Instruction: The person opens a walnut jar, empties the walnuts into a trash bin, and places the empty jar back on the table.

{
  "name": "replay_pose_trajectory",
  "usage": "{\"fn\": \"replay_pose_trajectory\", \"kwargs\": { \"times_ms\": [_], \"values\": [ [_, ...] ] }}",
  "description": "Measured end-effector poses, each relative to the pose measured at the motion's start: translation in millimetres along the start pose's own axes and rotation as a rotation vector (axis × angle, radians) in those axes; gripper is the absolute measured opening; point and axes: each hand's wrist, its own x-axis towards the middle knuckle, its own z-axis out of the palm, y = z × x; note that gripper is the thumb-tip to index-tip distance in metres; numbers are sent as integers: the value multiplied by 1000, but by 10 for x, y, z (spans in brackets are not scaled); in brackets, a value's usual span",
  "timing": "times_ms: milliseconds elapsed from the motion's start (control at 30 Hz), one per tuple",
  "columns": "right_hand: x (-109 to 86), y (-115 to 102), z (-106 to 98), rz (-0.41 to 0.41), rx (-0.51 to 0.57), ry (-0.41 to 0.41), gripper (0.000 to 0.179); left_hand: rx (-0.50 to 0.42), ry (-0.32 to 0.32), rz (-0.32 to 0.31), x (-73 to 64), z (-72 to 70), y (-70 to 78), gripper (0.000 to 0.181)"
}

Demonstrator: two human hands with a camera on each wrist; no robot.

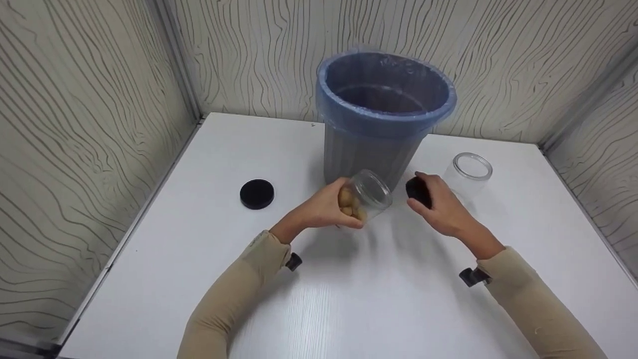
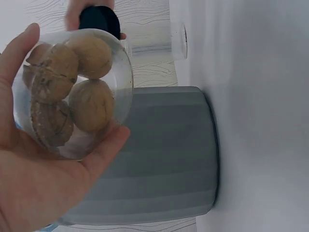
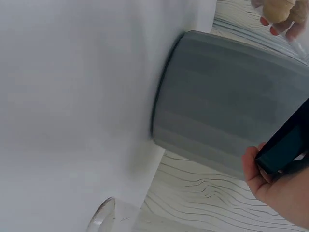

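From afar I saw the left hand (image 1: 326,205) gripping the tilted jar (image 1: 373,193) of walnuts (image 2: 91,105); near it, the right hand (image 1: 446,208) was gripping a black lid (image 1: 417,192).

Place: lab-like booth — wood-grain panels (image 1: 259,55) | metal corner strips (image 1: 176,57) | white table (image 1: 398,304)

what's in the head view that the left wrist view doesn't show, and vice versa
Head view only: the flat black disc lying on the table, the beige cloth sleeves and the inside of the translucent blue plastic liner.

Left wrist only: cracks in the shells of the brown nuts.

Both: left hand gripping the clear round jar, right hand holding a round black object, grey ribbed bin, white table.
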Motion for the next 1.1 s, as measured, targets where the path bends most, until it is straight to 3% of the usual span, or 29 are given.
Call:
{"fn": "replay_pose_trajectory", "kwargs": {
  "times_ms": [300, 633, 800, 1100],
  "values": [
    [8, 172, 38, 112, -88, -92, 78, -36, 20, -5, -43, -82, -55, 97],
    [31, 312, 145, 146, -176, -169, 87, -62, 43, -17, -71, -153, -58, 96],
    [27, 356, 172, 160, -190, -191, 87, -118, 37, -21, -86, -171, -55, 96],
    [0, 446, 257, 154, -207, -241, 87, -123, 38, -43, -90, -179, -59, 99]
  ]
}}
